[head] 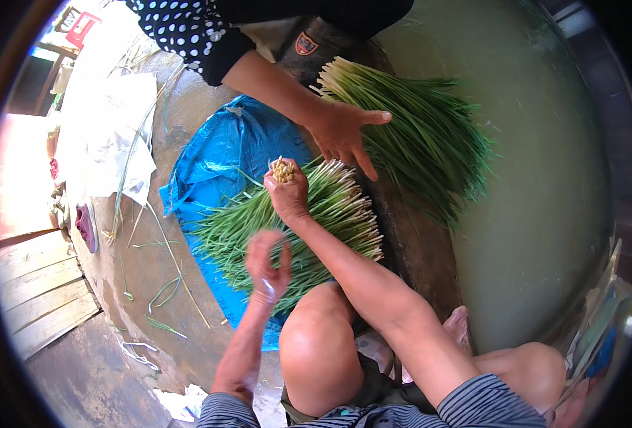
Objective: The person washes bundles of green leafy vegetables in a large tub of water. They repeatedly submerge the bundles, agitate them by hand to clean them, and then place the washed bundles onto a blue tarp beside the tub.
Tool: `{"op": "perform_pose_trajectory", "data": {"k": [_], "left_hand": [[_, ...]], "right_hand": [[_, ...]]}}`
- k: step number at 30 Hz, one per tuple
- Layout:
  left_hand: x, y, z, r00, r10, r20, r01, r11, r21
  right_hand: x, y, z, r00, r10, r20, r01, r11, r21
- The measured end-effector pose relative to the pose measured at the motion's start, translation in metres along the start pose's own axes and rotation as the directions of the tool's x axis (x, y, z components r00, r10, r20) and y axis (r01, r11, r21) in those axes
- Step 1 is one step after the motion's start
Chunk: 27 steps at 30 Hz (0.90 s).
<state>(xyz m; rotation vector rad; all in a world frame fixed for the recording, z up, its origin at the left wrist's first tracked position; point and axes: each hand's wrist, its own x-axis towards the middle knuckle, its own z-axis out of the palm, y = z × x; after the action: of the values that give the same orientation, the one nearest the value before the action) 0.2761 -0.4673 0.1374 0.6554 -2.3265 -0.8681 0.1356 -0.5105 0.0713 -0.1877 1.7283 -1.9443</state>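
My right hand (289, 190) is closed around a small bunch of green stalks (283, 170), whose pale cut ends point up toward the camera. Below and left of it my left hand (269, 262), blurred, hovers over the leaves with fingers apart and nothing visible in it. A large pile of garlic chives or similar greens (300, 235) lies under both hands on a blue plastic sheet (193, 214), pale ends to the right. Another big bundle of long greens (412, 128) rests on the ledge's edge, its leafy tips over the water.
Another person's hand (348, 128) reaches in from the top, fingers spread between the two piles. Greenish water (535, 214) fills the right side beyond the concrete ledge (428, 257). On the left are a white sheet (118, 134), stray stalks, a dark red shoe (85, 227) and wooden planks (43, 289).
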Motion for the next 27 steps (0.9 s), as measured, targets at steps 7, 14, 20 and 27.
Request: {"op": "perform_pose_trajectory", "data": {"k": [7,14,20,27], "left_hand": [[0.012,-0.001,0.091,0.974,0.054,0.222,-0.068,0.996,0.057],[0.05,-0.018,0.147,0.93,-0.313,0.193,0.178,0.844,0.507],[0.021,-0.04,0.17,0.919,-0.315,0.238,0.144,0.829,0.541],[0.011,-0.06,0.186,0.903,-0.389,0.181,0.369,0.92,0.133]], "right_hand": [[-0.005,-0.001,-0.003,0.999,-0.041,-0.001,0.041,0.994,0.099],[-0.025,-0.01,0.003,0.995,-0.099,0.018,0.097,0.991,0.096],[-0.042,-0.086,0.036,0.961,-0.049,0.274,-0.164,0.695,0.7],[-0.031,-0.262,-0.045,0.783,-0.4,0.476,0.396,0.911,0.115]]}}
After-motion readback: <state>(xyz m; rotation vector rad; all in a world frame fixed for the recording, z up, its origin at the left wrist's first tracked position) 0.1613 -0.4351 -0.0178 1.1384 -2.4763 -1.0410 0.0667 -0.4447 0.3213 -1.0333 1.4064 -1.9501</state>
